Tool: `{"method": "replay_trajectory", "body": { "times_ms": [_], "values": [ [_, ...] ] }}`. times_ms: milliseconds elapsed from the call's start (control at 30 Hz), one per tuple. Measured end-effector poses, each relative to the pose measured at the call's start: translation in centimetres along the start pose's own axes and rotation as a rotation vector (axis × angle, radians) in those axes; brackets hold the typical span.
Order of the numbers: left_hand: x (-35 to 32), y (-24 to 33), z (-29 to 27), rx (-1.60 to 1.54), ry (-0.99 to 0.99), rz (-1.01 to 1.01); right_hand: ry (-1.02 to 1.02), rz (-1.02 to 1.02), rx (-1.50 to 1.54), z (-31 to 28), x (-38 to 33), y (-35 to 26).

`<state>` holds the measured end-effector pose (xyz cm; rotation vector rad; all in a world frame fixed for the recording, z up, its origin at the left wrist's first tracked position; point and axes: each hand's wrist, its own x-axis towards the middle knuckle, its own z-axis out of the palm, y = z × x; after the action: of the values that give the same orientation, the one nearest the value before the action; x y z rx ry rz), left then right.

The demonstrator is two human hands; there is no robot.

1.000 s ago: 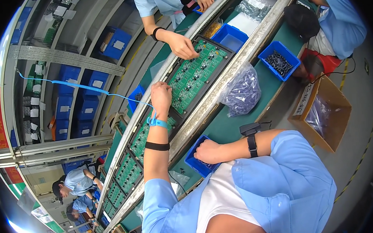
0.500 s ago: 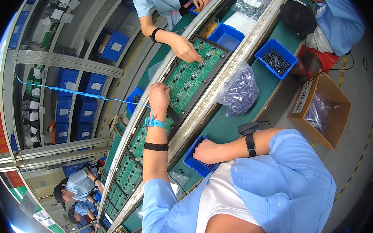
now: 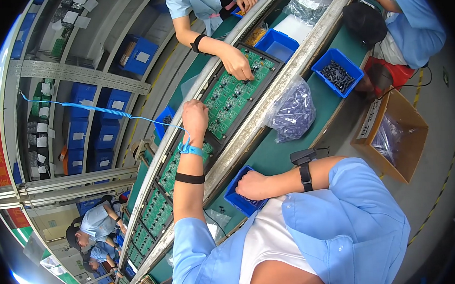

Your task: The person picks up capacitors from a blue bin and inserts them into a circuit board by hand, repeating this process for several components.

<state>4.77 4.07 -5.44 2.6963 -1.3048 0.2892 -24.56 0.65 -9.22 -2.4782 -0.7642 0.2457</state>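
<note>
My left hand, its wrist in a blue strap with a coiled cord, is at the left edge of a green circuit board panel. Its fingers are curled together, and whatever they may hold is hidden. My right hand reaches into a small blue bin close to my body, fingers closed, with their tips out of sight. Small dark parts show in that bin beside the hand. Black-framed panels line the conveyor below my left forearm. A co-worker's hand touches the far part of the same panel.
A clear bag of purple-grey parts lies on the green bench, near a blue bin of black parts. An empty-looking blue bin sits on the conveyor. A cardboard box stands at right; shelves of blue bins are at left.
The co-worker's hand has shifted slightly right and down on the panel. My left hand has moved very slightly; my right hand stays in the bin.
</note>
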Motion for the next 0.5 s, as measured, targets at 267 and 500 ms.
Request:
{"method": "replay_trajectory", "body": {
  "times_ms": [267,500],
  "values": [
    [1.1,-0.4,0.1,-0.011,0.009,0.006,-0.019,0.001,0.007,-0.3,0.0,-0.1],
    [1.7,-0.4,-0.3,-0.024,0.023,0.019,-0.016,0.006,0.007,-0.3,0.2,-0.3]
  ]
}}
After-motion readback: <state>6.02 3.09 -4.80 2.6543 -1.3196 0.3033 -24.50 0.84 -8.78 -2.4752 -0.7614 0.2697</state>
